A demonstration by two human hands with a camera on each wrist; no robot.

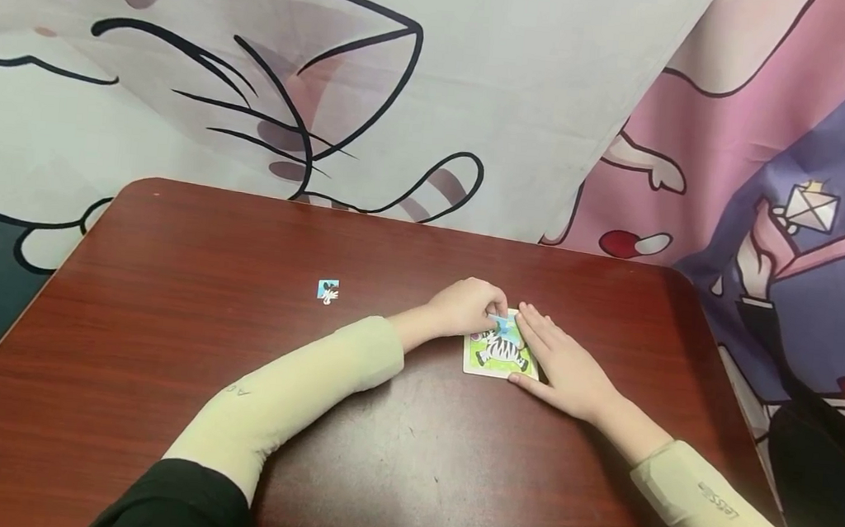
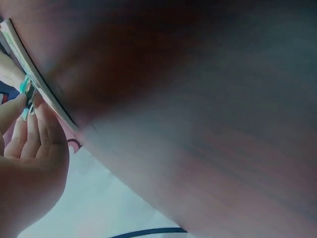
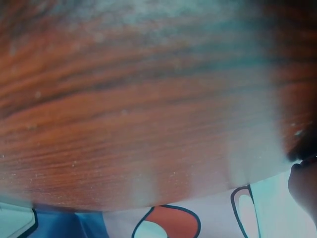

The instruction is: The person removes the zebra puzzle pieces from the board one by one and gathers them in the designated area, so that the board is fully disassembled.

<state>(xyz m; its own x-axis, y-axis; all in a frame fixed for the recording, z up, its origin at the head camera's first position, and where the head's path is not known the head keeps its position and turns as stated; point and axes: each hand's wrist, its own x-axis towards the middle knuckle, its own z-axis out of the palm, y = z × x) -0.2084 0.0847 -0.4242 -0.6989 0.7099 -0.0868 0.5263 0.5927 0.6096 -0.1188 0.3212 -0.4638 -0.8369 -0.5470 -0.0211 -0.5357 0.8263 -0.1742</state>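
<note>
A small square zebra puzzle [image 1: 502,357] with a pale border lies on the table, toward its far right. At its upper left, my left hand [image 1: 464,306] pinches a puzzle piece [image 2: 28,96] between thumb and fingers, partly hidden in the head view. The left wrist view shows this piece just above the puzzle's board [image 2: 44,91], seen nearly edge-on. My right hand [image 1: 569,373] rests along the board's right side, fingers straight and thumb at the lower edge. Only a dark bit of that hand shows in the right wrist view.
One loose puzzle piece [image 1: 327,292], blue with black and white, lies left of my left forearm. The brown wooden table [image 1: 189,295] ends at a far edge before a white cat-print cloth [image 1: 541,82] and a pink and purple cloth [image 1: 706,162].
</note>
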